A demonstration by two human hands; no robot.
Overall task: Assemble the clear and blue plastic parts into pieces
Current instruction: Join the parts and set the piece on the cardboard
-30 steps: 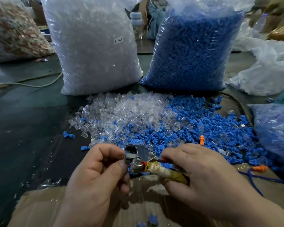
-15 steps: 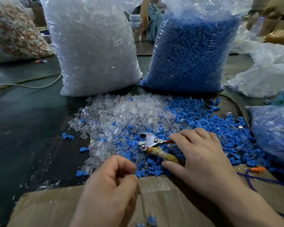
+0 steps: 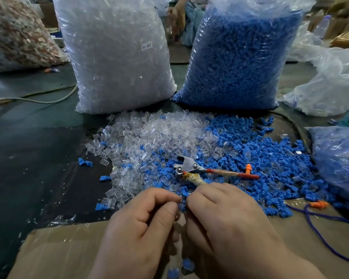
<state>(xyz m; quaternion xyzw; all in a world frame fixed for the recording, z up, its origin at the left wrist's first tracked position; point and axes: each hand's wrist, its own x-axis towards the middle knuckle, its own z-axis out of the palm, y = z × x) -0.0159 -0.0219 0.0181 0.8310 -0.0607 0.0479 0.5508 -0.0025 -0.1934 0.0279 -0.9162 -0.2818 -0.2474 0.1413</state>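
One blue part (image 3: 181, 206), pinched where the fingertips of both hands meet, low in the middle of view, above the far edge of the cardboard (image 3: 58, 248). Shows only as a small blue sliver; long axis too hidden to call, possibly with a clear part against it, impossible to tell. Left hand (image 3: 141, 234) curled narrow, thumb and forefinger closed on the part from the left. Right hand (image 3: 226, 222) curled the same way, fingertips closed on it from the right. Equally near, knuckle to knuckle. Probably calls for a sideways push, hand toward hand, not a press down at the surface (image 3: 28, 148). Just beyond the fingers, the loose heap: clear parts (image 3: 149, 133) left and far, blue parts (image 3: 270, 158) right, mixed at the seam. On the heap, a metal hand tool (image 3: 187, 167), head pointing left, red handle trailing right, wrapped handle running close under the right hand; touching or not, cannot tell. Beside it, an orange earplug (image 3: 248, 168). Further back, upright and side by side, a bag of clear parts (image 3: 117, 57) and a bag of blue parts (image 3: 236, 57).
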